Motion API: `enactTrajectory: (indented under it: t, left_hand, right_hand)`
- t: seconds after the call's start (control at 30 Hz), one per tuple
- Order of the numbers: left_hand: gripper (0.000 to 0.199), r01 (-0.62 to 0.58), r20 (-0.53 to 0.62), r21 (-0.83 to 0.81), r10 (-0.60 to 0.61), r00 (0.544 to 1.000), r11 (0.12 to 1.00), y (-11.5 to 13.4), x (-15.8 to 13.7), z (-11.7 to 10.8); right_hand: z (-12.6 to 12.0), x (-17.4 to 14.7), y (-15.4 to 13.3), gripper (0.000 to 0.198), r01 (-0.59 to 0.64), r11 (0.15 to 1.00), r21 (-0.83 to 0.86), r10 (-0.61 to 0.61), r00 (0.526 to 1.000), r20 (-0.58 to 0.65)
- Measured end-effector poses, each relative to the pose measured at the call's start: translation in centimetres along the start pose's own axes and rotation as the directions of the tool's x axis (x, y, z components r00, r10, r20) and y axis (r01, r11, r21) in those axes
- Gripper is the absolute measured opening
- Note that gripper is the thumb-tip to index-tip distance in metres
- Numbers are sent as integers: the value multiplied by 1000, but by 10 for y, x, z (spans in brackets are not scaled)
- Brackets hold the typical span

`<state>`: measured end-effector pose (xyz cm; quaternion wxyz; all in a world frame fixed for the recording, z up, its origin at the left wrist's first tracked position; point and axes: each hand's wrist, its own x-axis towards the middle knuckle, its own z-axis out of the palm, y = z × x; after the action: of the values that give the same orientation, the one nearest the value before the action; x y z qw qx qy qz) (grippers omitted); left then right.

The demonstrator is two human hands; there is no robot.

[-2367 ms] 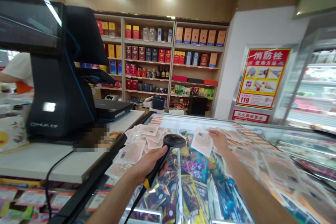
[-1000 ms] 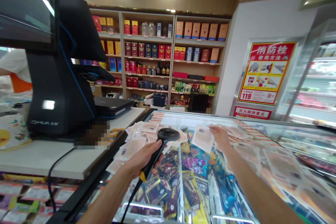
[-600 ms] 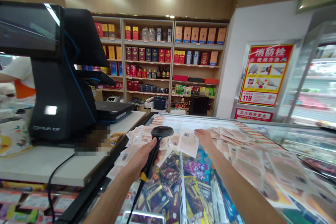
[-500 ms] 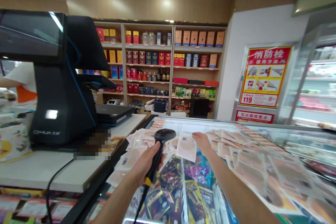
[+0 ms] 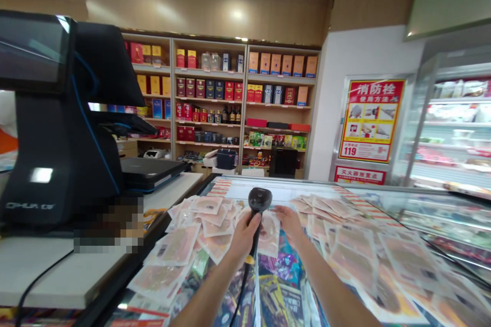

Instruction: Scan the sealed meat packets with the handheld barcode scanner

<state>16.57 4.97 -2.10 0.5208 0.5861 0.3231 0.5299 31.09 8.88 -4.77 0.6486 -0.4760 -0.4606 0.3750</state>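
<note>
In the middle of the view, my left hand is wrapped round the handle of a black barcode scanner, with its cable trailing down toward me. My right hand pinches the upper right edge of a flat clear plastic packet. The scanner partly covers this packet. Similar packets lie in overlapping layers to the left, and more packets are spread on the right. Beneath both hands, colourful snack packs show in the case, on either side of a white divider.
A black checkout terminal stands on a white counter at left, its cable hanging near the edge. Boxes and bottles fill the back shelves. A red fire-hydrant sign hangs on the wall, with a lit refrigerated display at right.
The scanner has moved right, closer to my right hand, and now overlaps the packet. My view has turned slightly right. Both hands keep their hold.
</note>
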Motion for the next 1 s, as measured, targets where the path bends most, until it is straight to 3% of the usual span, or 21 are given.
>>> enactTrajectory:
  t: [0.27,0.33,0.47,0.53,0.57,0.63,0.67,0.87,1.0]
  left_hand:
    - [34,-90,-5,118,91,996,989,-8,7,22]
    - [37,-143,48,147,138,989,979,-11,7,35]
    - [49,-210,216,257,155,964,943,-23,3,55]
    - [53,-259,275,477,137,952,840,-33,3,52]
    - [54,-295,310,622,117,943,725,-38,5,48]
    - [54,-323,345,868,8,938,377,-50,11,34]
    - [50,-347,358,915,-19,934,204,-55,15,26]
    - [39,-281,283,953,-4,959,117,-69,46,-15]
    - [35,-188,190,973,2,982,135,-61,58,-13]
  right_hand:
    - [12,-38,-33,40,43,997,57,-55,972,229]
    - [8,-45,-40,41,64,995,77,-78,977,199]
    - [-14,-46,-50,35,35,993,108,-33,999,-22]
    - [-34,-44,-56,34,-1,984,178,20,994,-108]
    - [-45,-44,-59,33,-12,976,216,44,989,-143]
    - [-71,-43,-68,31,-19,966,257,73,977,-199]
    - [-85,-43,-73,30,-16,967,254,75,972,-224]
    - [-171,-45,-91,27,-35,994,107,73,921,-382]
    - [-203,-44,-93,27,-73,997,-7,61,878,-474]
